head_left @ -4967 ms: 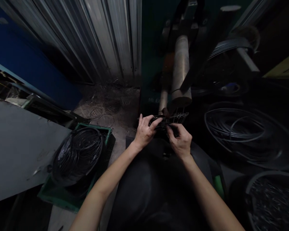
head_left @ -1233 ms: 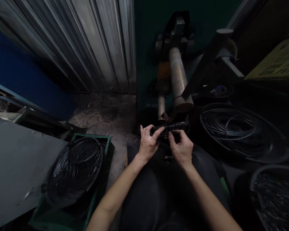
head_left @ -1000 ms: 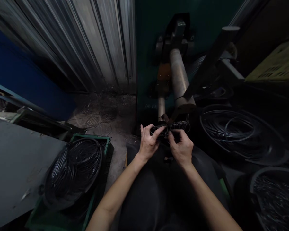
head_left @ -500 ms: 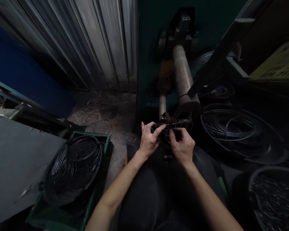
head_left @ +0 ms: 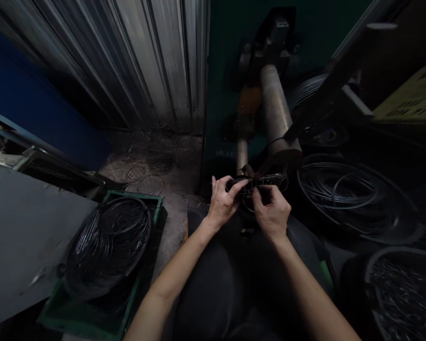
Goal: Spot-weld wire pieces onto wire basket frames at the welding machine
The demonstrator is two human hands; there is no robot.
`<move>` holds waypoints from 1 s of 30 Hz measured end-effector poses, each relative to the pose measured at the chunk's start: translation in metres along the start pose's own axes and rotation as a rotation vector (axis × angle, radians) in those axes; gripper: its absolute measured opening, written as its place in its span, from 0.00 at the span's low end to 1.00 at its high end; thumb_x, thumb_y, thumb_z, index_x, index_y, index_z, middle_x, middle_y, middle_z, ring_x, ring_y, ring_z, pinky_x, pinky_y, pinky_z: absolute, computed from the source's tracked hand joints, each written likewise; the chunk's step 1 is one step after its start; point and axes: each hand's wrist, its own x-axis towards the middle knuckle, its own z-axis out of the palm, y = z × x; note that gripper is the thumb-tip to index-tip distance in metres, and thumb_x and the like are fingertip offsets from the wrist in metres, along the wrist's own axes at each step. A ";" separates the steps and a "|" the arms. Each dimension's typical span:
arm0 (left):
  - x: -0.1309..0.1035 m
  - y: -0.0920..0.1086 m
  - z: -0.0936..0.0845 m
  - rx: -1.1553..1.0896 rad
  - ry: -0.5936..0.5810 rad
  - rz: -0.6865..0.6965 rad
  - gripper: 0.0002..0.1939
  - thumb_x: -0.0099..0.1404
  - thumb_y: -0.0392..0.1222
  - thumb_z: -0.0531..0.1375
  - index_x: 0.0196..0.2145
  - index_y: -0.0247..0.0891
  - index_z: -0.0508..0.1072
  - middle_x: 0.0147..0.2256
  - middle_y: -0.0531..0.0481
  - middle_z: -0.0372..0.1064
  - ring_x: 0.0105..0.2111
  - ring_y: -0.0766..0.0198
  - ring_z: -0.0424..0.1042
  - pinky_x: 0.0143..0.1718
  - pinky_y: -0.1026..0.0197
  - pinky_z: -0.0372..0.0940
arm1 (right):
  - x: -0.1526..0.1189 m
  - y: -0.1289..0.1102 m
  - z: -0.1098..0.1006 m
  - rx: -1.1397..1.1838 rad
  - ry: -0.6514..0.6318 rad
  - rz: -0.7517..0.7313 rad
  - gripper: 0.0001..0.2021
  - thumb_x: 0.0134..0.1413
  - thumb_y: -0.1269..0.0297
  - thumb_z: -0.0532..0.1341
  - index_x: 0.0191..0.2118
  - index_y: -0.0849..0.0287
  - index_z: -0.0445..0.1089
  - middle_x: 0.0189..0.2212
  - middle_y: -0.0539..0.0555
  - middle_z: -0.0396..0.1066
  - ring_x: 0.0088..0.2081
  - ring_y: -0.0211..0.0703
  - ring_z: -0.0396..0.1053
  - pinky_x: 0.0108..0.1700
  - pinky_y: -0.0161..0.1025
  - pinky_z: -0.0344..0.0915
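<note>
Below the end of a machine's thick metal cylinder, a dark wire frame sits at the machine's lower tip. My left hand grips the left side of this frame, fingers curled over its wires. Close to the frame's middle, my right hand is closed with thumb and forefinger pinched together. Whatever small piece lies in that pinch is too dark to make out. A thinner metal rod comes down just behind the frame.
At left, a green crate carries a black basin of wire rings, beside a grey panel. Right of me are a basin of coiled wire and a bucket of small metal pieces. Wire scraps litter the floor.
The view has shifted slightly, so the machine and hands appear a little further right. Both hands keep nearly the same pose at the wire frame.
</note>
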 end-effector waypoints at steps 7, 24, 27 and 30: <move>0.000 -0.003 -0.003 0.064 0.003 0.028 0.27 0.62 0.34 0.58 0.57 0.51 0.62 0.50 0.46 0.54 0.51 0.56 0.61 0.62 0.33 0.45 | -0.001 -0.002 -0.001 0.013 -0.011 -0.016 0.11 0.58 0.56 0.56 0.33 0.59 0.67 0.28 0.54 0.71 0.29 0.40 0.69 0.34 0.37 0.65; 0.003 -0.011 -0.005 0.066 0.047 0.115 0.31 0.61 0.36 0.59 0.59 0.45 0.55 0.51 0.45 0.60 0.53 0.56 0.64 0.63 0.37 0.46 | -0.004 -0.005 -0.013 0.071 -0.040 0.029 0.13 0.58 0.54 0.56 0.37 0.59 0.69 0.33 0.55 0.73 0.31 0.40 0.70 0.35 0.38 0.66; -0.001 -0.018 -0.003 0.012 0.078 0.150 0.36 0.61 0.36 0.59 0.62 0.44 0.46 0.55 0.42 0.59 0.59 0.54 0.59 0.64 0.36 0.43 | -0.018 0.015 -0.053 0.010 -0.001 0.131 0.17 0.55 0.49 0.57 0.40 0.57 0.70 0.36 0.56 0.74 0.32 0.42 0.71 0.36 0.41 0.66; -0.008 -0.030 0.000 -0.027 0.147 0.109 0.41 0.59 0.42 0.62 0.63 0.45 0.43 0.61 0.39 0.52 0.64 0.49 0.51 0.63 0.34 0.42 | -0.038 0.069 -0.115 -0.182 0.053 0.326 0.19 0.47 0.41 0.58 0.32 0.52 0.70 0.31 0.59 0.72 0.32 0.47 0.69 0.36 0.46 0.62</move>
